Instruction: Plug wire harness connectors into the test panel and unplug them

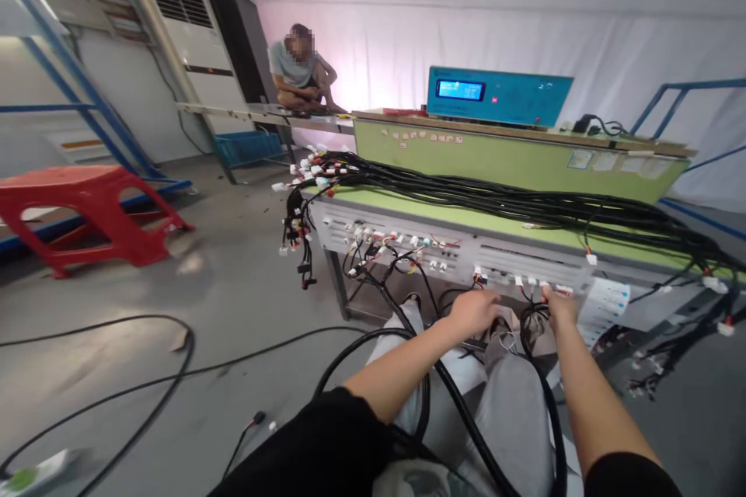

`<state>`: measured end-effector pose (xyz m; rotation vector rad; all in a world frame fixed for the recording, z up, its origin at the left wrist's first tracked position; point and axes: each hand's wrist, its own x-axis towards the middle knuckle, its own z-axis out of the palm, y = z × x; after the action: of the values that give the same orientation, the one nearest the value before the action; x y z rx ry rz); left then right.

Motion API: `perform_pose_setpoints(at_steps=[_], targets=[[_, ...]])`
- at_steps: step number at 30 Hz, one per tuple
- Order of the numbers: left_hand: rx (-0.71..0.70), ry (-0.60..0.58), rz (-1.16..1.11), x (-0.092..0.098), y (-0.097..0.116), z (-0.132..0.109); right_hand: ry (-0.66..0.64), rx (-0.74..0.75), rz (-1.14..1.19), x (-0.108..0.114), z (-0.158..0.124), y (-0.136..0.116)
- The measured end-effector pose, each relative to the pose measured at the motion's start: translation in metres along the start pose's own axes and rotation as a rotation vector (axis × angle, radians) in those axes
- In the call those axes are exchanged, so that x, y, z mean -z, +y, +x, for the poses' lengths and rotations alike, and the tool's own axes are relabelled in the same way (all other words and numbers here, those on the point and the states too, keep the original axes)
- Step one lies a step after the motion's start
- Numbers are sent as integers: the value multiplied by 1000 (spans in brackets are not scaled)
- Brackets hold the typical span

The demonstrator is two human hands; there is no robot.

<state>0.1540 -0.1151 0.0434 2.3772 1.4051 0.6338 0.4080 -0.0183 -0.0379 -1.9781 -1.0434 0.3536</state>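
I sit at a green-topped test bench (501, 221) whose grey front panel (466, 252) carries rows of small sockets and plugged connectors. My left hand (473, 313) is curled just below the panel, fingers closed near a red-and-white connector (480, 276). My right hand (560, 303) reaches up to the panel edge, fingers pinched at a white connector (548, 287). Thick black harness cables (466, 435) loop across my lap up to the panel. A long bundle of black wire harnesses (524, 206) lies along the bench top.
A blue tester with a lit screen (498, 95) stands on the raised green shelf. Loose connector ends hang off the bench's left end (297, 229). A red stool (93, 213), floor cables (145, 373), an air-conditioner unit (192, 46) and a seated person (300, 70) are to the left.
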Motion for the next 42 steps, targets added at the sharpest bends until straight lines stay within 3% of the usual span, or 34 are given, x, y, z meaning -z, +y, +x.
perform_pose_setpoints(at_steps=[3, 5, 7, 8, 10, 12, 14, 19, 23, 26, 31, 38, 42], targets=[[104, 81, -142, 25, -39, -48, -55, -63, -59, 7, -3, 0], [153, 160, -200, 40, -67, -78, 61, -14, -87, 11, -16, -2], [222, 259, -203, 54, -92, -105, 265, 93, -122, 10, -36, -7], [275, 309, -199, 61, -103, -117, 290, 167, -147, 7, -47, -10], [384, 367, -194, 73, -120, -138, 167, 248, -209, -2, -64, -18], [479, 386, -178, 80, -130, -154, 29, 196, -250, -11, -74, -26], [530, 374, -168, 83, -135, -164, -8, 110, -243, -17, -80, -31], [539, 281, -206, 68, -137, -167, 41, 19, 35, -27, -97, -34], [486, 224, -189, 58, -135, -161, -351, -190, 520, -59, -111, -47], [426, 228, -142, 56, -135, -160, -505, -263, 617, -87, -115, -60], [419, 212, -125, 53, -138, -163, -496, -308, 726, -105, -120, -65], [451, 238, -145, 53, -140, -158, -428, -342, 792, -99, -110, -85], [471, 302, -169, 56, -142, -157, -511, -399, 801, -93, -102, -90]])
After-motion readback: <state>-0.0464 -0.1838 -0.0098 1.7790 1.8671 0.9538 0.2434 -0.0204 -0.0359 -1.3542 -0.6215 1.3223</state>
